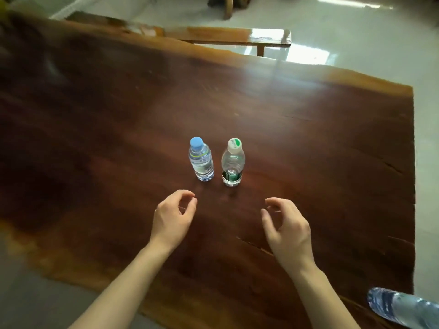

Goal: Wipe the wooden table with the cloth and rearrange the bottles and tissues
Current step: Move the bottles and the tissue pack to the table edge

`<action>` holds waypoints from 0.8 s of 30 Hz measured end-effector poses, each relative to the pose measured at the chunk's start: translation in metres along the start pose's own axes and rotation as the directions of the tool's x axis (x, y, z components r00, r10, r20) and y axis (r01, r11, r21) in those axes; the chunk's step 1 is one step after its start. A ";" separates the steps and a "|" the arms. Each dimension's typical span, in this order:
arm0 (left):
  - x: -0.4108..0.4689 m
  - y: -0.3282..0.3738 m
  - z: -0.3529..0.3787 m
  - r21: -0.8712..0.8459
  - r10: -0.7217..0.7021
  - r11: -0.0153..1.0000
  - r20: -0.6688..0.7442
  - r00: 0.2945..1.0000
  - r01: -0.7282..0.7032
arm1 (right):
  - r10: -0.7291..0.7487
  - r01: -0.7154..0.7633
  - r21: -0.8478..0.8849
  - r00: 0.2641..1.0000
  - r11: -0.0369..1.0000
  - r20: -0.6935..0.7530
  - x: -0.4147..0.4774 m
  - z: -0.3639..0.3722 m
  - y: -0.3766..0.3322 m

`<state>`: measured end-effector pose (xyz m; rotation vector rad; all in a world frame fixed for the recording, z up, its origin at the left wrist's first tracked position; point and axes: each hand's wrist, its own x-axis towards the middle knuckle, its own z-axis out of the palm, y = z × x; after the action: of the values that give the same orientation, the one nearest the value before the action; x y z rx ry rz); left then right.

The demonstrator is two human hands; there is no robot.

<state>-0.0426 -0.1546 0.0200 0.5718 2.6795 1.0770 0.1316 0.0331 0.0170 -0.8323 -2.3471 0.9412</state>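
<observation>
Two small water bottles stand upright side by side near the middle of the dark wooden table (118, 115). The blue-capped bottle (201, 160) is on the left, the bottle with a white cap and green label (232, 163) on the right. My left hand (174, 216) hovers just in front of the blue-capped bottle, fingers curled and apart, holding nothing. My right hand (288, 227) hovers in front and to the right of the green-label bottle, also empty with fingers apart. No cloth or tissues are in view.
A third plastic bottle (403, 308) lies on its side at the table's near right corner, partly cut off. A wooden bench (228, 36) stands beyond the table's far edge on a glossy pale floor. The table's right edge runs near x 1740.
</observation>
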 end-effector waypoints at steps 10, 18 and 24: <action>0.079 -0.024 0.039 -0.092 -0.029 0.995 0.070 0.997 0.035 | 0.190 -0.202 0.051 0.966 0.978 0.178 0.078 0.094 0.009; 0.119 -0.035 0.060 -0.210 0.031 0.978 0.073 0.997 -0.015 | 0.212 -0.235 0.138 0.963 0.962 0.164 0.106 0.131 0.018; 0.131 -0.039 0.060 -0.262 0.082 0.963 0.052 0.995 -0.066 | 0.278 -0.292 0.175 0.956 0.940 0.098 0.104 0.132 0.015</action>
<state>-0.1531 -0.0877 -0.0556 0.6476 2.4266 1.3791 -0.0170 0.0542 -0.0592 -1.0959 -2.1880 1.3097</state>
